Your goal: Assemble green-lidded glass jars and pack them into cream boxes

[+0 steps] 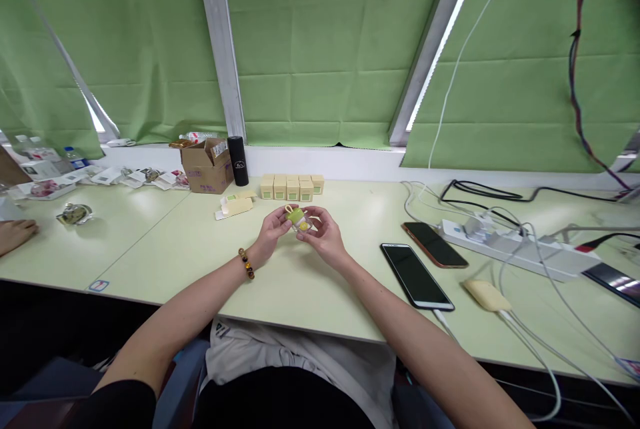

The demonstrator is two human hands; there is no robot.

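Above the table, my left hand (pixel 271 232) and my right hand (pixel 324 237) close their fingers round a small clear container with a green top and a pale loop (pixel 296 216). Something yellow shows inside its clear part. A beaded bracelet circles my left wrist. Just beyond my hands, several small pale-yellow boxes (pixel 293 188) stand grouped in rows. To their left lies an opened box of the same pale yellow (pixel 236 204), with its flaps out.
A cardboard box (pixel 206 169) and a black bottle (pixel 239 161) stand by the window ledge. Two phones (pixel 417 276), a power strip (pixel 520 249) and tangled cables occupy the right. Another person's hand (pixel 15 234) rests far left, near a clear-wrapped item (pixel 75 214).
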